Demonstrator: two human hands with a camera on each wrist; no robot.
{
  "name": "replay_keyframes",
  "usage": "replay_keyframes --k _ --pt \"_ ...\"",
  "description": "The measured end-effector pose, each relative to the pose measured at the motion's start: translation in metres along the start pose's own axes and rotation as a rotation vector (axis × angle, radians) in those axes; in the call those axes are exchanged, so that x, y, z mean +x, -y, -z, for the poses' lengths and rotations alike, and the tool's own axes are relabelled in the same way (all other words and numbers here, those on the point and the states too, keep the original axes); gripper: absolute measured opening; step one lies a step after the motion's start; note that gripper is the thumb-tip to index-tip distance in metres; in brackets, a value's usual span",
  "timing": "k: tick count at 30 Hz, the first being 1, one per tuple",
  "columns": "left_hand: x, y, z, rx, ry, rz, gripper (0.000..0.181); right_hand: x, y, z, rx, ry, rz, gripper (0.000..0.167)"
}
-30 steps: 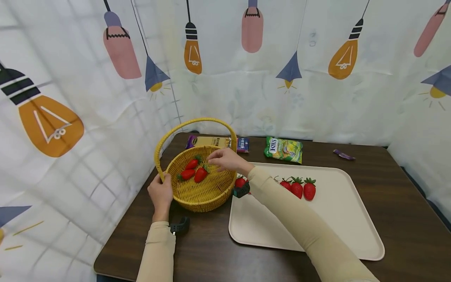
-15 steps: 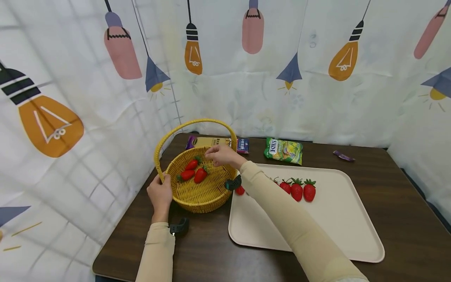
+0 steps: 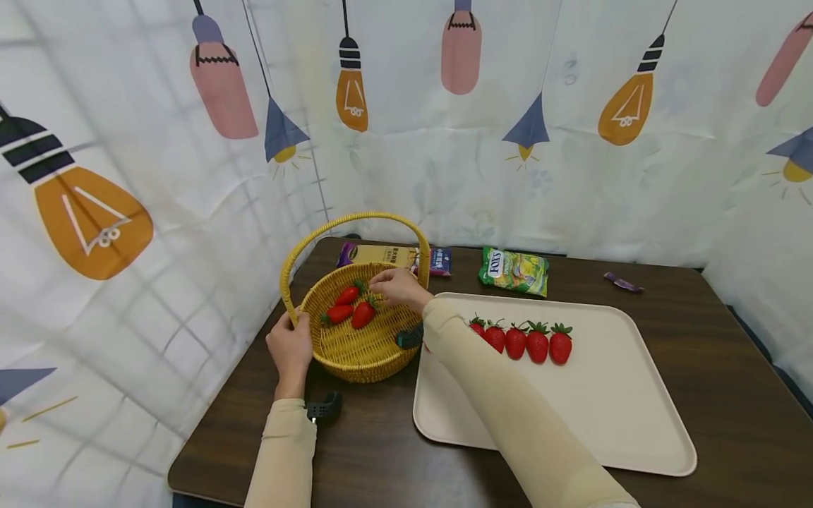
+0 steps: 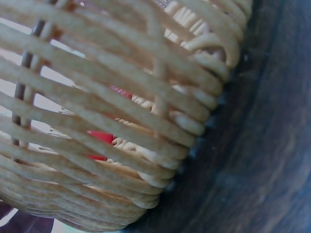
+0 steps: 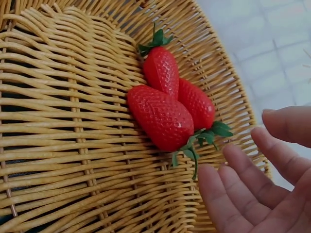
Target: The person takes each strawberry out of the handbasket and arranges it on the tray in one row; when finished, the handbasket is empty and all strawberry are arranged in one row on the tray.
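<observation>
A yellow wicker basket [image 3: 365, 368] with a tall arched handle stands at the table's left. My left hand [image 3: 290, 351] grips its left side, where the handle meets the rim. Inside lie 3 red strawberries with green leaves; the front strawberry [image 5: 160, 119] has its stem toward my fingers in the right wrist view. My right hand [image 3: 400, 288] hangs over the basket's right part. In the right wrist view its fingers are loosely extended, thumb apart, holding nothing. The left wrist view shows the basket's woven wall [image 4: 97, 116] close up, with red glimpsed through the gaps; the left hand is out of sight there.
To the right, a cream tray [image 3: 610, 402] carries a row of several strawberries [image 3: 537, 346], partly hidden by my right sleeve. Behind are a green candy bag [image 3: 514, 271], a gold-and-purple packet [image 3: 381, 255] and a small purple wrapped sweet [image 3: 623, 282]. A patterned curtain surrounds the table.
My right forearm has swung left and the hand has shifted slightly, uncovering more strawberries on the tray. The left hand keeps its grip, and the basket's strawberries look unmoved.
</observation>
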State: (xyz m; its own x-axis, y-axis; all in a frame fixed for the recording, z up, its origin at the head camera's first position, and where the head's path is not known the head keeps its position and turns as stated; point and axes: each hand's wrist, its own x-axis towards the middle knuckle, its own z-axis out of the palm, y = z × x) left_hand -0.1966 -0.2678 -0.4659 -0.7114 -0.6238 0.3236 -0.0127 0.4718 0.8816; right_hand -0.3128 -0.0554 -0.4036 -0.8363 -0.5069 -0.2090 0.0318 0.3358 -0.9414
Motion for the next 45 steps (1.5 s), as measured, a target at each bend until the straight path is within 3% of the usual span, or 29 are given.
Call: replay_keyframes --k 7,20,27,38,45 --pt "0.002 -0.001 0.001 -0.002 0.001 -0.013 0.03 0.003 -0.003 -0.003 -0.043 -0.013 0.022 0.034" --pt "0.0 0.002 0.0 -0.012 -0.011 -0.008 0.025 0.011 -0.016 -0.02 -0.103 0.041 -0.012 0.04" --pt "0.0 0.001 0.0 -0.013 -0.016 -0.018 0.023 0.01 -0.02 -0.021 -0.149 0.129 -0.019 0.036" --pt "0.0 0.002 0.0 -0.015 -0.001 0.0 0.026 0.009 -0.022 -0.024 -0.21 0.353 0.078 0.036" --pt "-0.001 0.0 0.001 -0.019 0.0 0.015 0.024 0.011 -0.024 -0.026 -0.206 0.453 0.102 0.029"
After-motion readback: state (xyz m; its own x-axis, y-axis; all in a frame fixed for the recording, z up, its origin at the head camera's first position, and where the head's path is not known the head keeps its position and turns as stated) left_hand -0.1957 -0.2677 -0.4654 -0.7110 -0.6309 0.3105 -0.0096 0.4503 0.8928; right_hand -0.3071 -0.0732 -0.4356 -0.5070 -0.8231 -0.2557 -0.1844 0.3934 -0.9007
